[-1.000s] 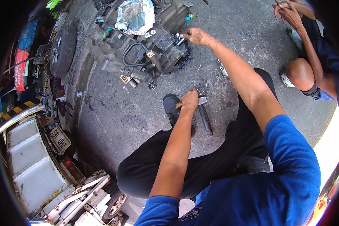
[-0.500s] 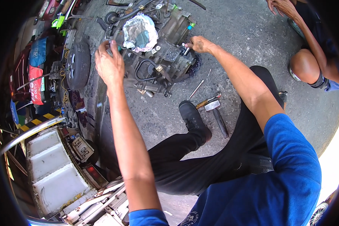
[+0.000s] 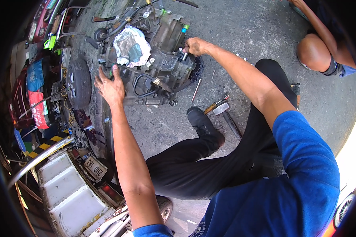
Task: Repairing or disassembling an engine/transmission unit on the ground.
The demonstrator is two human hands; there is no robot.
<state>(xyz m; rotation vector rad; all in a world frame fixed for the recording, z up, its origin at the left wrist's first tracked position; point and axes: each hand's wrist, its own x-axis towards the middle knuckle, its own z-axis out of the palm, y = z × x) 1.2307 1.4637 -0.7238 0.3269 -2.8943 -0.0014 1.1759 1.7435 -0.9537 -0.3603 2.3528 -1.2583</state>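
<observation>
- Floor: spreads grey and rough under everything.
- White truck: stands at the lower left, rear panel showing.
- Other person: shows a bare knee and forearm at the upper right, well apart from the engine.
- Engine: sits greasy on the floor at the upper middle, between the hands, just beside a dark wet patch.
- Wheel: stands left of the engine.
- Crumpled white sheet: lies atop the engine, dark in the middle.
- Boot: rests on the floor near the tools.
- Black hose: loops over the engine's near side.
- Hammer: lies right of the boot, touching or just beside a brown-handled tool; cannot tell which.
- Left hand: spreads flat, fingers apart, at the engine's left edge; cannot tell if touching.
- Right hand: curls closed on a short shiny cylinder at the engine's right side.
- Metal rod: lies above the boot.
</observation>
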